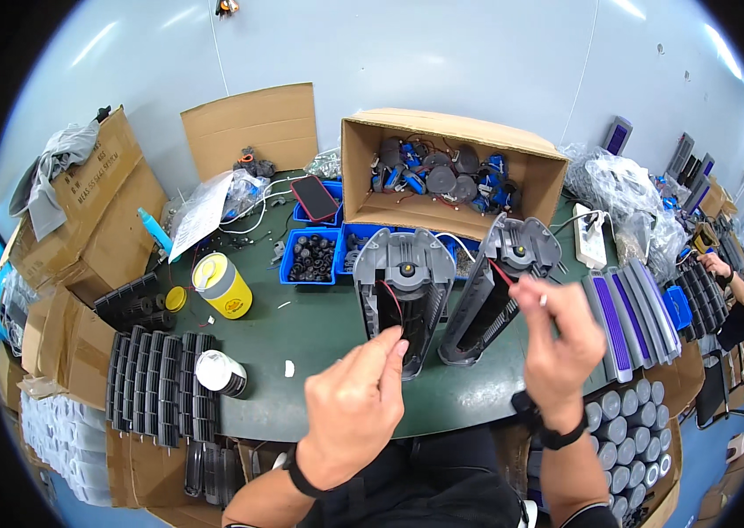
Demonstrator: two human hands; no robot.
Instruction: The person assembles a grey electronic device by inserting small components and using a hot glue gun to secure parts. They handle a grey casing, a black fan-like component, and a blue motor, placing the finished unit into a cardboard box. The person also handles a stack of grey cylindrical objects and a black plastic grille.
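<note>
Two grey, long hollow housings stand side by side at the front of the green table. A thin red wire [397, 301] comes out of the left housing [435, 264], and my left hand [354, 400] pinches its lower end between thumb and fingertips. From the right housing [537, 253], which leans to the right, another red wire [501, 274] runs up to my right hand [563, 343]. My right fingers are closed on that wire, and a small white tip shows at them. Each housing has a round grey part with a brass-coloured centre near its top.
Behind the housings, a cardboard box [451, 216] holds motors and wires. Blue bins [309, 280] hold small black parts. A yellow-and-white canister [233, 290], black rollers [141, 383] and a white-lidded jar [218, 373] stand left. Purple-striped parts [610, 321] lie right; a co-worker [742, 295] sits beyond.
</note>
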